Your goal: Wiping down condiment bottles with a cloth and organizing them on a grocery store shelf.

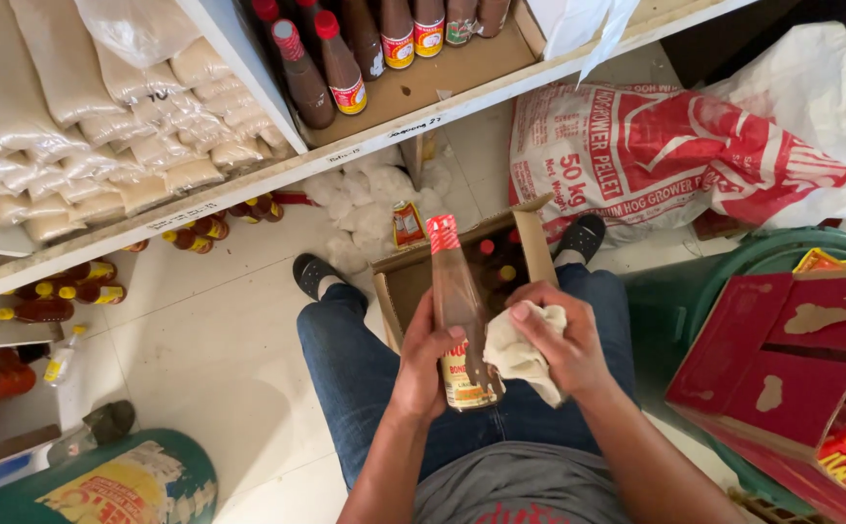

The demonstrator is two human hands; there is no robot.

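A brown bottle [462, 320] is clasped in the left grip [430, 354]; a cloth [518, 351] is pinched against it by the right grip [564, 335]. Beyond the grips an open carton [413, 277] is seen; above, a shelf [423, 92] of bottles.

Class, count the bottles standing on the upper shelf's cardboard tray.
7: two front bottles, then five behind. Others may be hidden above the frame.
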